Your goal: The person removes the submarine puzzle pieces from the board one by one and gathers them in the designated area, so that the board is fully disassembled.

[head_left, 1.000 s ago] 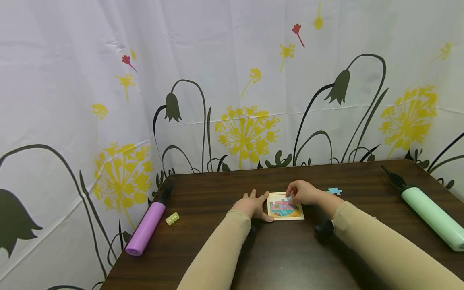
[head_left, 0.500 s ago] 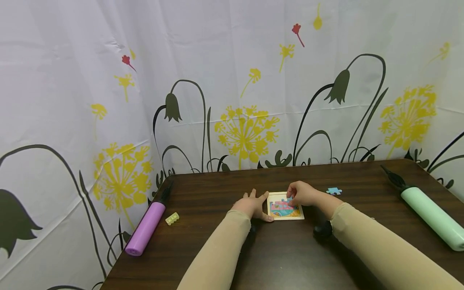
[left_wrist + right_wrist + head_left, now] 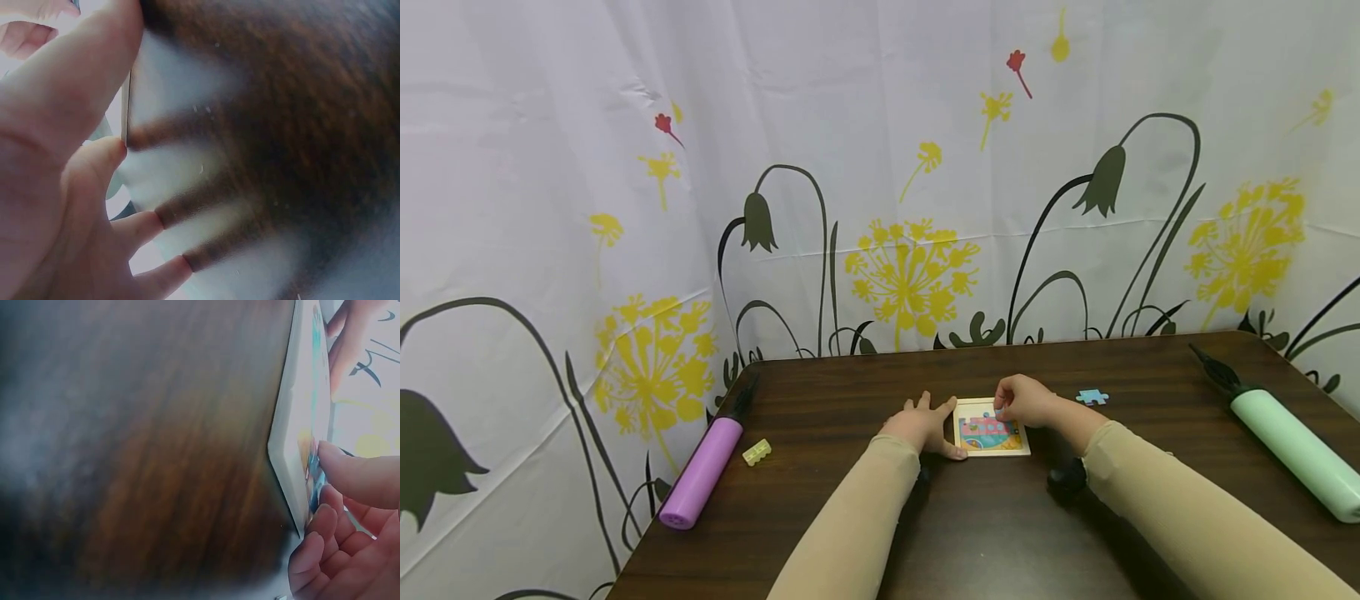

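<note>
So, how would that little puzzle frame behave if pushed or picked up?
The puzzle frame would probably slide rather than tip, lying flat on the table. Thin and straight-edged, it looks stiff and likely light. Tilted, it might spill its puzzle pieces, since no lid shows over them.

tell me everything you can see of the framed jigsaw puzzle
The jigsaw puzzle lies flat on the table, partly filled. Its pale rim looks wooden; pink, teal and orange pieces fill the lower area, pale backing above. The left hand touches its left side; the right hand seems to pinch a blue piece at its upper right.
</note>
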Tool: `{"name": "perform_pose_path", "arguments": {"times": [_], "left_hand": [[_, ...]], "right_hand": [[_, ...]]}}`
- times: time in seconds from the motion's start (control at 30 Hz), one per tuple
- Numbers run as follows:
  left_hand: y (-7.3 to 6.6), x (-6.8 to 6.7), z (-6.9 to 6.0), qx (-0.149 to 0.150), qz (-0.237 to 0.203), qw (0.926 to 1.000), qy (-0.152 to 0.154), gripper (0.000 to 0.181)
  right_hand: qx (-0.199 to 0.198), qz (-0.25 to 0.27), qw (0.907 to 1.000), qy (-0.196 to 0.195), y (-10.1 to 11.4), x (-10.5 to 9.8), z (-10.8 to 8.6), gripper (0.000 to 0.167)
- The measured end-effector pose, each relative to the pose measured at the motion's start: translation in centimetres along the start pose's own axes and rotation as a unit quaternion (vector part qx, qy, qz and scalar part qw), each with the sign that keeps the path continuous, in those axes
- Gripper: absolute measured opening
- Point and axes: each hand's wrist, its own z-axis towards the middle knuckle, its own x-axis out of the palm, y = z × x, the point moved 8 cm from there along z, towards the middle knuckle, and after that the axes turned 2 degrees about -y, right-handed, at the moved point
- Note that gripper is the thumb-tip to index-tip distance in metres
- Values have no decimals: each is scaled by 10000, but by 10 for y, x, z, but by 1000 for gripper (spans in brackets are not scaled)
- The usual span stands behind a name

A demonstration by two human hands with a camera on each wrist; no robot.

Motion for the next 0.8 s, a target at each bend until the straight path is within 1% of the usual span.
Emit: {"name": "perform_pose_path", "arguments": {"times": [0.23,0.4,0.53,0.63,0.8], "left_hand": [[0,0,0,-37,-38,10000,15,98],[-2,0,1,22,-7,10000,-10,98],[-2,1,2,54,36,10000,-26,98],[-2,1,1,51,45,10000,-30,98],[0,0,-2,23,16,10000,-38,98]], "right_hand": [[-56,80,9999,-54,4,-4,0,13],[-241,129,9996,-124,9,-18,-3,11],[-299,87,9992,-242,8,-41,-8,10],[-299,-118,9990,-324,5,-65,-14,11],[-211,-521,9978,-353,-11,-107,-28,12]]}}
